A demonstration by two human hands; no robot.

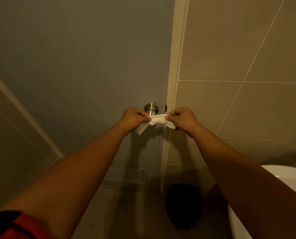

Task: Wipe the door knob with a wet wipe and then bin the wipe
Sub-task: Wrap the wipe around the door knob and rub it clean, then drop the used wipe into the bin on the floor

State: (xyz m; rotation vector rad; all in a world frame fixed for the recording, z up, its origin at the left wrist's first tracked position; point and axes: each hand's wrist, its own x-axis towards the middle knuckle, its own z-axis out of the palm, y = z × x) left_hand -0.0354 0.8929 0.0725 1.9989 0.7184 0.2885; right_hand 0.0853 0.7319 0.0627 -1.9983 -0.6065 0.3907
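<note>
- A red sleeve (pixel 14 225) is seen at the lower left corner of the view, on the left arm.
- A white basin (pixel 247 221) is partly seen at the lower right, under the right forearm.
- A dark bin (pixel 184 206) is seen on the floor, below the hands and near the foot of the door frame.
- The wet wipe (pixel 158 120) is held stretched between both hands, its ends hanging below the fingers.
- The left hand (pixel 134 118) is pinched closed on the wipe's left end; the right hand (pixel 181 119) is pinched closed on its right end.
- The door knob (pixel 151 109) is mounted near the right edge of the grey door (pixel 83 66), just behind the wipe; contact cannot be determined.
</note>
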